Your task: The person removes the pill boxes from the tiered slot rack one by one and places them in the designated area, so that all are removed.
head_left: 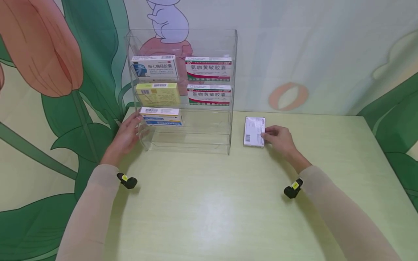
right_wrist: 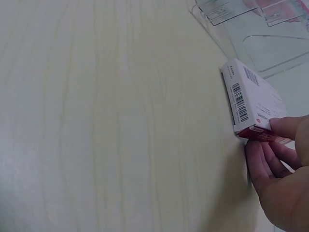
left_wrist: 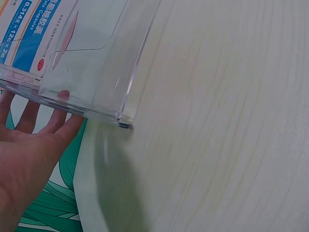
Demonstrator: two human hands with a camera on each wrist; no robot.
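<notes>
A clear acrylic rack (head_left: 205, 139) stands at the back of the table. My left hand (head_left: 125, 134) is at its left side wall, fairly straight fingers (left_wrist: 58, 121) spread against the plastic. To the right of the rack my right hand (head_left: 281, 139) pinches a white medicine box (head_left: 254, 132) by its right edge, thumb on the white face. A barcode and a red side show on this box in the right wrist view. It is low over the table, its printed white face up.
The rack holds a blue-and-white box (head_left: 155, 69) top left, a yellow box (head_left: 158, 95) under it, and a white-blue box (head_left: 161, 116) lower left. Red-and-green striped boxes (head_left: 208, 69) sit in its right column. A patterned curtain (head_left: 326, 54) hangs behind the table (head_left: 202, 203).
</notes>
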